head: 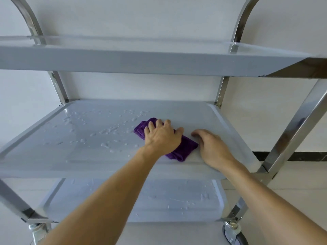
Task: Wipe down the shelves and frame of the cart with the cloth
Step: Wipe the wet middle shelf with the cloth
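Observation:
A folded purple cloth point(184, 150) lies on the middle shelf point(88, 138) of a grey three-shelf cart with a shiny steel frame point(297, 128). My left hand point(161, 137) presses down on the cloth, fingers spread over its far end. Just right of the cloth, my right hand point(213, 147) rests palm down on the shelf and holds nothing. Water droplets cover the left and middle of this shelf; the part to the right of the cloth looks dry. The top shelf point(141, 61) is overhead. The bottom shelf point(177, 197) also has droplets.
Steel uprights stand at the four corners, with curved handles point(30, 20) above the top shelf. A castor wheel point(233, 232) is at the lower right and another at the lower left. A white wall is behind the cart, with a dark skirting strip point(300, 156) on the right.

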The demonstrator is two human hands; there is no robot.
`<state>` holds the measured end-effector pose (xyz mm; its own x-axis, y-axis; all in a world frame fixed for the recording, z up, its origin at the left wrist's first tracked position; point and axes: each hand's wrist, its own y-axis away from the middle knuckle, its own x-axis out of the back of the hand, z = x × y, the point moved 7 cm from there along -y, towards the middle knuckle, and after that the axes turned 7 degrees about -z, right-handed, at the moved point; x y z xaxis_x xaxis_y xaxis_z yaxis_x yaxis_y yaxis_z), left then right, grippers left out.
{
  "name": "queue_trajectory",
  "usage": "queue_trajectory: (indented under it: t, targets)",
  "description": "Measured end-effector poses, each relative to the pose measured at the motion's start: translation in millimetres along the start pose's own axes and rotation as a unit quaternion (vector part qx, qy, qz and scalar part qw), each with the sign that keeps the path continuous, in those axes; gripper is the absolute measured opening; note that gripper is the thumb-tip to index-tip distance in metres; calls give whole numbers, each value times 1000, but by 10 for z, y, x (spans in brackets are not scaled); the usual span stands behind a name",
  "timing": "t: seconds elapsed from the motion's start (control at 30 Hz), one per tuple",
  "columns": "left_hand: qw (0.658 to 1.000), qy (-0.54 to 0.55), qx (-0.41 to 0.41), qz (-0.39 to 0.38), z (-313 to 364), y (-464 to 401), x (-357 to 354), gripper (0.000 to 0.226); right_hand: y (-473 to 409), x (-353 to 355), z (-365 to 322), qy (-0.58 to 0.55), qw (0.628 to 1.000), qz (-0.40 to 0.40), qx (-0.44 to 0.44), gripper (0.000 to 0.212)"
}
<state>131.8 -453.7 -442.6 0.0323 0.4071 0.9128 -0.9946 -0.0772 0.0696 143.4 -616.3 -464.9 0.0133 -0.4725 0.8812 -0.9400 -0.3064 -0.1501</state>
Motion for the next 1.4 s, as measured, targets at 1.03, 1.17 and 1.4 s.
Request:
queue_trajectory:
  t: [1.03, 1.17, 1.4]
  targets:
    - [959, -145, -223, -95, -518, 997, -201, 138, 34, -83, -45, 58, 998, -9, -15, 45]
    - [953, -174, -242, 49, -179, 974, -276, 121, -12, -77, -31, 55, 998, -8, -19, 44]
    - [928, -185, -311, 93, -453, 1043, -128, 95, 30, 8, 8, 22, 1000, -10, 9, 35]
